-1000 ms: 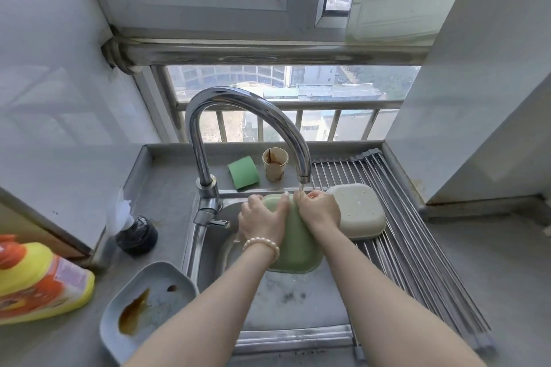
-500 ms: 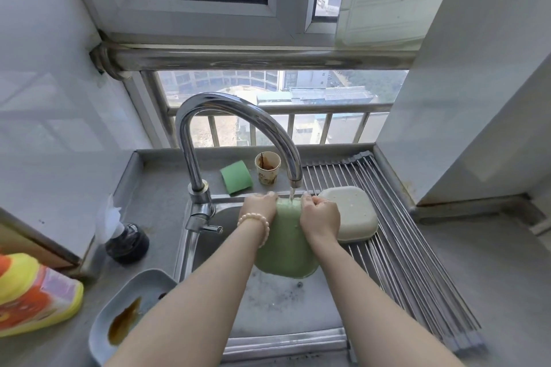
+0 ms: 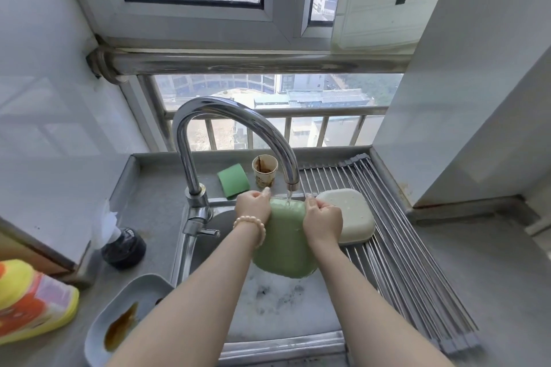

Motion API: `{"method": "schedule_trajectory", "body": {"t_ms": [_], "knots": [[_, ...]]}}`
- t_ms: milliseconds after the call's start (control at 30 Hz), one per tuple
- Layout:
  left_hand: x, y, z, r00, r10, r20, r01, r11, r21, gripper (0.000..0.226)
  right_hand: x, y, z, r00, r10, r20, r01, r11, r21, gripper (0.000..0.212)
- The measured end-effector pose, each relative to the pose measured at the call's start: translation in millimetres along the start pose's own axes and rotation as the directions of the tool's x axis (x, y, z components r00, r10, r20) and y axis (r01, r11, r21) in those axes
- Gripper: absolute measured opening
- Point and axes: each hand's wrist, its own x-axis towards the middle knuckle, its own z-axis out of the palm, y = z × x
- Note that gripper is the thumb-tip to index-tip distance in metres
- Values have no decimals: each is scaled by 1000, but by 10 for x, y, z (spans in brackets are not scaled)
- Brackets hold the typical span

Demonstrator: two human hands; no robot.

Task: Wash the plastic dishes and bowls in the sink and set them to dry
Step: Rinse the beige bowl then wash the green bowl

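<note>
Rinsing under the tap point(image 3: 238, 140): a green dish point(image 3: 281, 243) is held on edge over the sink point(image 3: 280, 307), its underside toward the camera and its hollow side facing away. The left hand point(image 3: 253, 207) grips the upper left edge and the right hand point(image 3: 322, 219) grips the upper right edge, fingers of both curled over the rim. A thin stream of water lands on the top rim between the two hands.

Orientation: the dish is a rounded rectangle whose long axis runs from the top rim, just below the spout, down toward the foamy sink floor, tilted slightly so the lower end leans toward the person. The lower corners hang free, not touching the foam as far as can be seen.

Handling, as a judgement: the dish looks light and stiff, likely thin plastic that flexes little. Wet and soapy, it will probably be slippery, so a hold on the rim with the thumb opposing the fingers seems surest. It appears unlikely to break if dropped.

Surroundings: a cream dish point(image 3: 347, 214) lies upside down on the drying rack point(image 3: 402, 247), just beside the right hand. A soiled grey-blue dish point(image 3: 125, 313) waits on the counter at left.
</note>
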Motion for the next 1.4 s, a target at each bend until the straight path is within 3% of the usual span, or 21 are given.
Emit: {"method": "schedule_trajectory", "body": {"t_ms": [100, 167, 233, 267, 367, 467, 567, 733, 833, 900, 967, 1000, 1067, 1267, 1400], "knots": [[-82, -69, -3, 992, 100, -73, -101, 995, 2, 40, 27, 52, -11, 996, 91, -19, -90, 994, 58, 55], [-228, -141, 87, 966, 258, -7, -246, 929, 275, 33, 26, 77, 21, 982, 182, -45, -173, 974, 147, 51], [-343, -211, 169, 936, 347, 66, -328, 786, 523, 57, 9, 87, 67, 973, 226, -35, -214, 953, 213, 45], [-370, -210, 178, 938, 339, 66, -316, 764, 563, 67, -10, 88, 84, 973, 228, -32, -215, 951, 223, 43], [-301, -167, 137, 958, 279, 65, -271, 808, 523, 71, -49, 61, 98, 978, 198, -63, -178, 956, 234, 36], [-180, -91, 86, 978, 209, 13, -199, 910, 363, 50, -58, 32, 76, 972, 223, -76, -190, 933, 307, 36], [-119, -13, 43, 990, 140, 26, -141, 936, 323, 34, -61, 64, 70, 951, 305, -45, -263, 879, 397, 38], [46, 21, -66, 997, -11, 71, 4, 996, 93, 42, -54, 105, 73, 934, 358, 22, -331, 839, 432, 30], [69, 5, -127, 998, 31, 61, -31, 999, -10, 43, -31, 108, 73, 924, 382, 23, -352, 824, 444, 29], [-67, -15, -102, 977, 204, 64, -211, 967, 142, 42, -20, 114, 65, 904, 426, 22, -384, 791, 475, 29], [-245, -85, -19, 910, 398, 113, -402, 787, 469, 49, -23, 111, 57, 884, 467, 32, -412, 744, 526, 27], [-321, -125, 20, 886, 442, 138, -429, 671, 605, 64, -34, 107, 51, 876, 482, 32, -421, 728, 541, 27], [-390, -173, 47, 909, 395, 132, -367, 610, 702, 84, -63, 111, 57, 868, 497, 20, -424, 718, 552, 28], [-294, -193, -11, 983, 172, 65, -182, 856, 484, 97, -53, 122, 48, 862, 504, 58, -445, 697, 563, 27], [-219, -110, -73, 993, 84, 82, -106, 938, 331, 68, -2, 159, -4, 858, 502, 110, -476, 695, 539, 20]]}}
